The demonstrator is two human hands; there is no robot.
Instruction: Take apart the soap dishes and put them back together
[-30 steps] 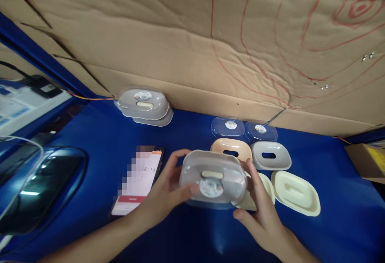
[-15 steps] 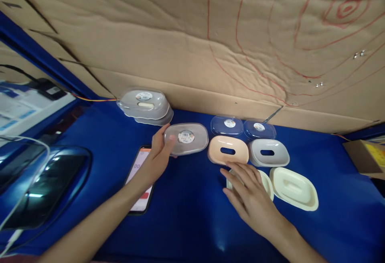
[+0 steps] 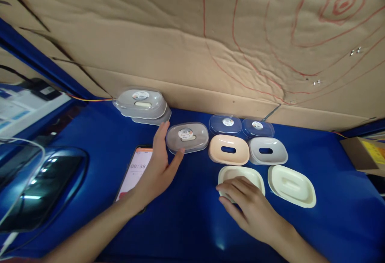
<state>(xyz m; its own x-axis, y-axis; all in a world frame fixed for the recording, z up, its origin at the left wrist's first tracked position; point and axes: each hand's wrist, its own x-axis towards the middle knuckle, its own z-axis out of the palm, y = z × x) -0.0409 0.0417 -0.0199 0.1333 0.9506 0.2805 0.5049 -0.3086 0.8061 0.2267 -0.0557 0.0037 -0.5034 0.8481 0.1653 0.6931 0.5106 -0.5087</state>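
Observation:
My left hand (image 3: 159,162) is open, thumb and fingers spread at the left side of a soap box with a clear lid (image 3: 198,138). The thumb tip is at its front edge. Over a shallow cream tray (image 3: 257,174) lies my right hand (image 3: 248,205), its fingers bent and closed at the tray's left rim; they cover part of the tray. A second cream tray (image 3: 293,187) lies to its right. Behind them are a peach slotted piece (image 3: 216,150) and a grey slotted piece (image 3: 279,151). Farther back sit two clear lids, one left (image 3: 218,124) and one right (image 3: 269,127).
Stacked clear-lidded boxes (image 3: 152,104) stand by the cardboard wall (image 3: 135,50). A phone (image 3: 136,170) showing a timer lies under my left forearm. At the far left are a dark device (image 3: 45,191) and cables; a cardboard box (image 3: 357,154) is at the right.
My left hand has let go of the clear-lidded box, which now rests on the table. The cream tray under my right hand has shifted left with the hand.

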